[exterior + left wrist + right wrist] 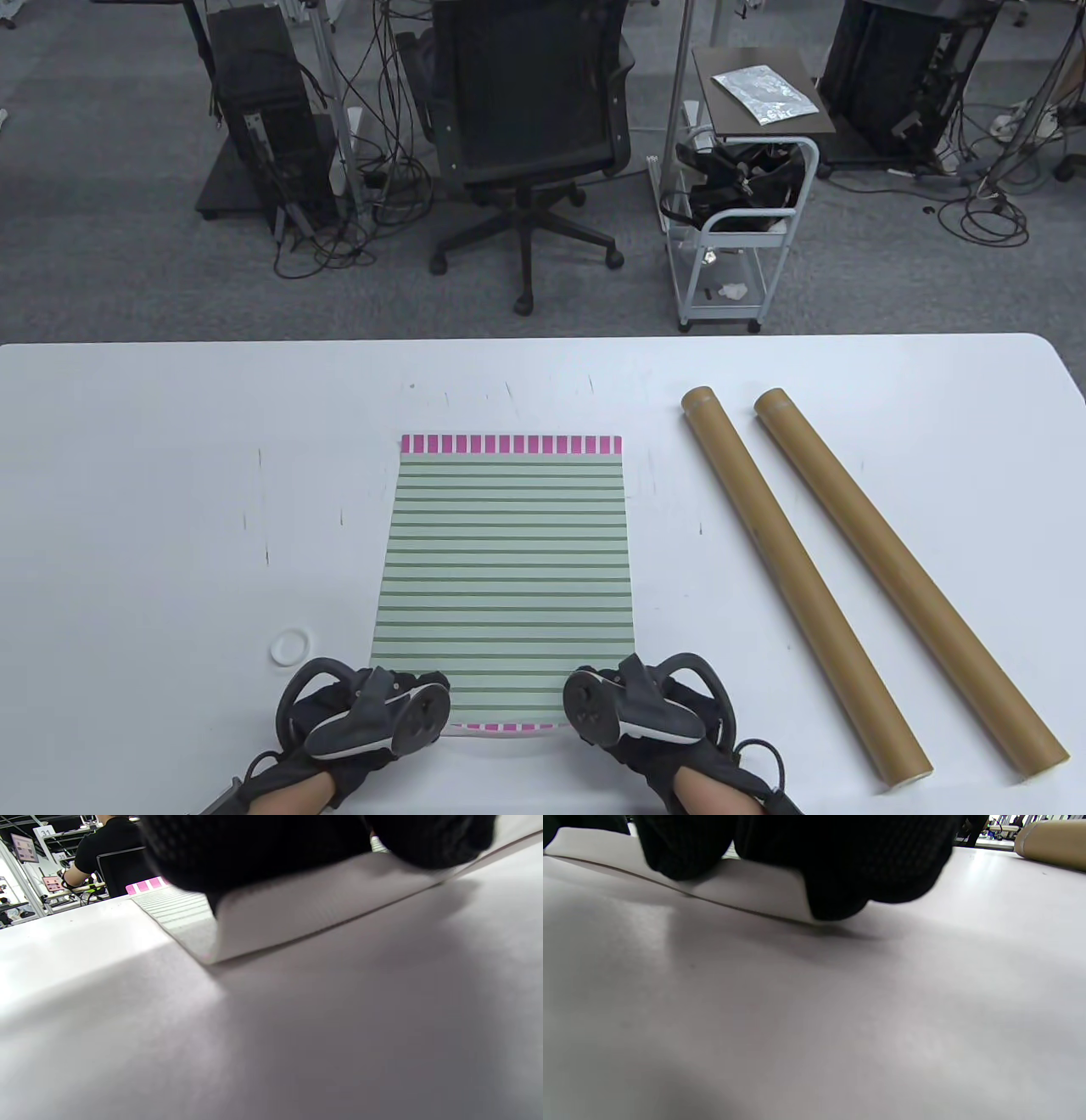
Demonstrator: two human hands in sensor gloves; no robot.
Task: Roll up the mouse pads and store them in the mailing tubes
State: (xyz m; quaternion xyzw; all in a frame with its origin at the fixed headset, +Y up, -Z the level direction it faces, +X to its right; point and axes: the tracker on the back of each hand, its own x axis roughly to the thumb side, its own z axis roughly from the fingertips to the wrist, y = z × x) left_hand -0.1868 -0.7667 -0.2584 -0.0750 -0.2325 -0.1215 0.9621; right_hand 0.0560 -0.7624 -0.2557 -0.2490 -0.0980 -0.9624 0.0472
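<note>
Both your hands, left hand and right hand, grip mouse pad near edge, lifted off worktop; rolling starts. Next: curl tight, even, toward far end.

I see the mouse pad lying almost flat mid-table, pale green with dark green stripes and a pink-checked band at its far and near ends. Its near edge curls up off the table (the pale underside shows in both wrist views). To its right lie two brown mailing tubes, side by side, slanted, apart from the pad.
</note>
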